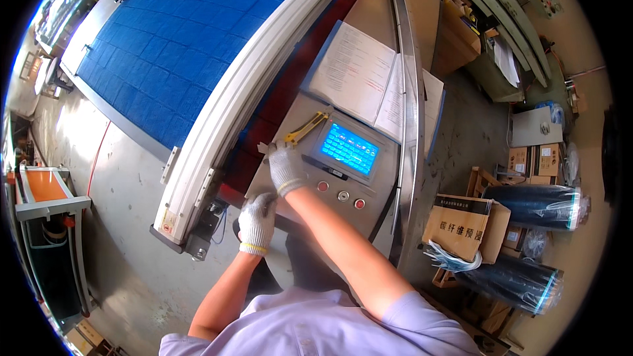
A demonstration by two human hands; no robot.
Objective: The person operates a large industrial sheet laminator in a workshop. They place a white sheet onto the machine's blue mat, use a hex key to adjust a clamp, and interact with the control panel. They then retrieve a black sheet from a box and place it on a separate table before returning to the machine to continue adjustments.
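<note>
Both my hands wear white knit gloves. My right hand (287, 167) is over the left side of a grey control panel (377, 206), fingers drawn together around a small pale bit at their tips that is too small to name. Just beyond the fingers lies a yellow utility knife (306, 129); whether the glove touches it, I cannot tell. A lit blue touchscreen (347, 149) is to the right of that hand. Lower and to the left, my left hand (256, 223) is curled closed by the panel's near edge, its fingertips mostly hidden.
An open binder of printed pages (353, 69) lies beyond the touchscreen. Round push buttons (343, 195) sit below it. A long white machine beam (217, 109) and a blue cutting bed (191, 33) extend left. A metal rail (413, 112), cardboard box (458, 224) and black wrapped rolls (534, 207) are right.
</note>
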